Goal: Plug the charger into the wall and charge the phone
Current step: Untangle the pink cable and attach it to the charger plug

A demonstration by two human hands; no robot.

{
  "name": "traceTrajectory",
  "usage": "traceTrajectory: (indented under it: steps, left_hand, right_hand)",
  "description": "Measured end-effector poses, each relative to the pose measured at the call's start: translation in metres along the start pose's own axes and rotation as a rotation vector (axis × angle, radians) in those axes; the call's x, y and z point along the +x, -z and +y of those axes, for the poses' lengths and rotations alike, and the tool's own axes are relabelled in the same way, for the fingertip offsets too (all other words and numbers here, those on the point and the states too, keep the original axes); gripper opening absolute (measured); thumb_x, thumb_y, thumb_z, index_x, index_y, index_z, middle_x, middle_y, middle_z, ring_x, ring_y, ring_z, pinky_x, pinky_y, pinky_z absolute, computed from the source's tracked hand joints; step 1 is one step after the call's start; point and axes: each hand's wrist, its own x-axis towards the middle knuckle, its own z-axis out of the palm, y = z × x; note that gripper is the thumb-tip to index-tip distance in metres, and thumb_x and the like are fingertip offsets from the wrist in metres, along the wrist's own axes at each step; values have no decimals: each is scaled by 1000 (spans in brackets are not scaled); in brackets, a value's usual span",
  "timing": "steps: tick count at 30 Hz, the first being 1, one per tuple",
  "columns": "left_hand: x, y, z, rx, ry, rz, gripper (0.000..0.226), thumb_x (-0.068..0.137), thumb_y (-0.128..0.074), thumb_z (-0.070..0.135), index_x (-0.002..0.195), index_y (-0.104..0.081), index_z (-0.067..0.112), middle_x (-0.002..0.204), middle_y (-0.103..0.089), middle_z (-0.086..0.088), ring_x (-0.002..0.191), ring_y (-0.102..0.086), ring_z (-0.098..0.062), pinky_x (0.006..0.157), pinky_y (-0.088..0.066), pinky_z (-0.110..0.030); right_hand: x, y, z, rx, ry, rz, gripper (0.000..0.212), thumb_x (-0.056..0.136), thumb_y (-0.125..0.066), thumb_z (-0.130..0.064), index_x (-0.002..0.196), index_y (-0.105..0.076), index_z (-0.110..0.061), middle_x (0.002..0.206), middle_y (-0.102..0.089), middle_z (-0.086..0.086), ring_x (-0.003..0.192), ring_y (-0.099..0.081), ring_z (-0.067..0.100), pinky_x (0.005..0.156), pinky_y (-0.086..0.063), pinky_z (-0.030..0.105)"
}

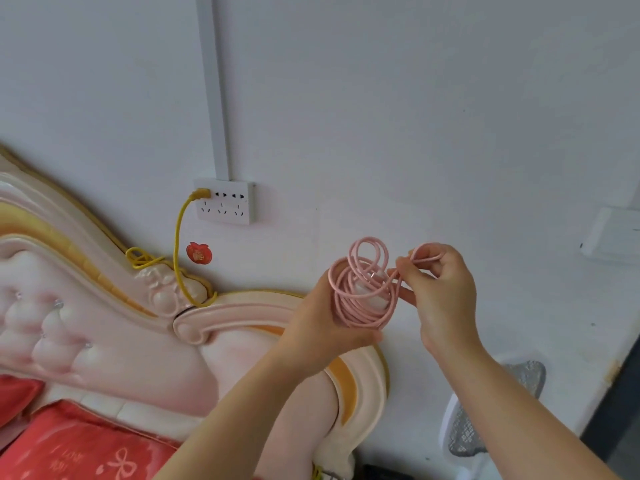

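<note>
My left hand (320, 317) holds a white charger block (367, 294) wrapped in coils of its pink cable (346, 306). My right hand (438, 289) pinches a loop of that same pink cable (426, 258) just to the right of the bundle. Metal prongs show between the coils. A white wall socket strip (227, 204) is mounted up and to the left of my hands, with a yellow plug (201, 194) in its leftmost outlet and free outlets beside it. No phone is in view.
A yellow cord (177, 244) hangs from the socket onto a pink and gold bed headboard (104, 289). Red pillows (69, 452) lie at the bottom left. A red apple sticker (199, 253) is on the wall. A white switch plate (613, 237) sits at the right.
</note>
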Motion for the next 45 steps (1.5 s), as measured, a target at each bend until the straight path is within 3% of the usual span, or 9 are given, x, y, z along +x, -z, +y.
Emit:
traceTrajectory:
  steps: [10, 14, 18, 25, 32, 35, 38, 41, 45]
  left_hand:
    - [-2, 10, -6, 142, 47, 50, 72, 56, -86, 19, 116, -49, 35, 105, -65, 15, 94, -61, 2, 84, -53, -24]
    - [-3, 16, -9, 248, 47, 116, 61, 62, -80, 20, 102, -46, 50, 96, -62, 23, 85, -57, 11, 71, -48, -11]
    - [-4, 31, -10, 421, 20, 123, 75, 62, -78, 20, 124, -42, 39, 110, -54, 15, 96, -53, -3, 79, -44, -20]
    - [-6, 43, -9, 562, -72, 124, 69, 66, -74, 11, 119, -44, 42, 102, -43, 31, 91, -45, 16, 71, -43, -10]
    - [-12, 50, -13, 855, -166, 19, 80, 74, -68, 3, 137, -32, 37, 135, -38, 7, 103, -40, -1, 82, -32, -13]
    - [-15, 49, -13, 798, -247, 85, 64, 71, -71, -1, 126, -52, 24, 118, -53, 6, 108, -52, -17, 85, -37, -19]
    - [-13, 52, -9, 669, -261, 190, 59, 66, -76, 1, 118, -58, 21, 104, -52, 19, 96, -53, -1, 79, -37, -3]
    - [-8, 58, -1, 605, -233, 277, 62, 63, -78, 3, 119, -58, 24, 102, -47, 30, 88, -50, 9, 76, -37, 2]
    - [2, 58, 7, 610, -210, 290, 61, 67, -76, 5, 121, -55, 25, 100, -48, 26, 92, -47, 3, 78, -41, -4]
  right_hand:
    - [4, -5, -11, 42, 89, 43, 29, 80, -66, -7, 73, -55, -32, 77, -67, -3, 71, -71, 11, 56, -55, 22]
    - [19, -3, -24, 86, 125, 68, 25, 80, -66, -8, 73, -56, -29, 75, -66, -2, 72, -71, 12, 58, -57, 24]
    - [42, 11, -33, 106, 119, 161, 22, 77, -69, -11, 70, -54, -25, 79, -61, 0, 68, -66, 9, 59, -55, 19]
    - [49, 29, -6, -45, -59, 186, 19, 80, -67, -8, 71, -52, -15, 76, -58, 5, 63, -62, 13, 57, -55, 20]
    - [69, 36, -35, 121, -47, 113, 18, 78, -68, -9, 68, -54, -16, 68, -57, 3, 50, -60, 4, 53, -52, 15]
    - [83, 45, -26, -30, -66, 178, 20, 79, -66, -9, 64, -54, -14, 65, -57, 4, 47, -58, 4, 49, -52, 15]
    - [82, 60, 8, -303, -188, 203, 21, 80, -65, -4, 62, -53, -6, 59, -51, 9, 39, -55, 10, 38, -50, 14]
    - [58, 73, 54, -584, -423, -15, 23, 83, -65, -10, 66, -52, -3, 67, -53, 13, 56, -55, 24, 44, -52, 21]
    - [19, 58, 73, -715, -489, -436, 52, 84, -60, -42, 120, -52, -5, 118, -56, 8, 109, -56, 25, 88, -48, 36]
